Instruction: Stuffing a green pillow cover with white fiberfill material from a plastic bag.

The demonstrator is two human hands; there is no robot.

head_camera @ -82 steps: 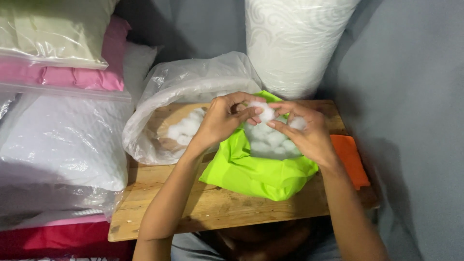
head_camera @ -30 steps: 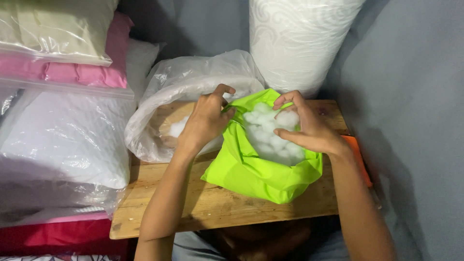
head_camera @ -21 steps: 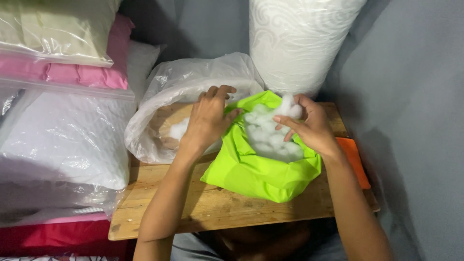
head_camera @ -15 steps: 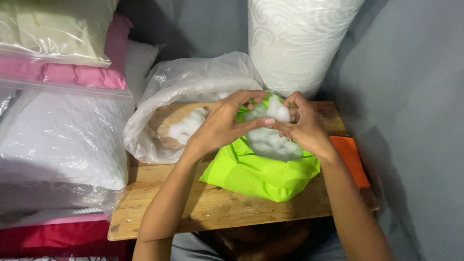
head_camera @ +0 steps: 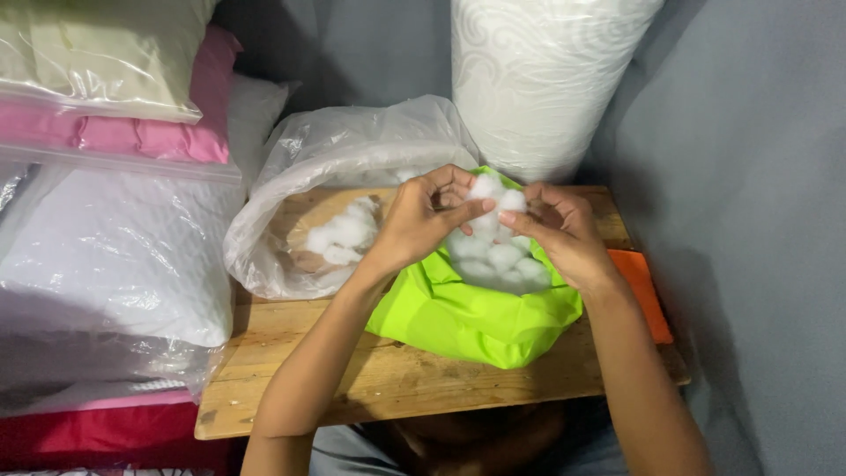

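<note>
**Both hands pinch one tuft over the green cover**

We hold a white tuft (head_camera: 490,196) of stuffing between both hands, above the mouth of the green cover (head_camera: 467,313). Our left hand (head_camera: 421,220) comes in from the left, thumb and forefinger closed on the tuft's left side. Our right hand (head_camera: 561,234) meets it from the right, fingertips clenched on the tuft's right side. Fingertips of the two hands nearly touch across the tuft.

The cover lies open on the wooden board (head_camera: 352,370), its mouth turned up and away from us. Inside it we see a heap of white fill (head_camera: 502,260), lying just under the held tuft; whether the tuft is joined to the heap, we cannot tell.

Left of the cover, touching it, sits a clear plastic bag (head_camera: 335,159), mouth toward us, with more fill balls (head_camera: 345,238) inside. Our left forearm crosses in front of the bag's lower edge.

At the board's right end an orange cloth (head_camera: 641,286) shows from behind our right wrist. Behind the cover stands a white wrapped roll (head_camera: 538,79). To the left, wrapped pillows are stacked: a white one (head_camera: 123,256) lowest, a pink one (head_camera: 150,132) above it, a pale green one (head_camera: 97,53) on top. A grey wall (head_camera: 758,176) closes the right side
</note>
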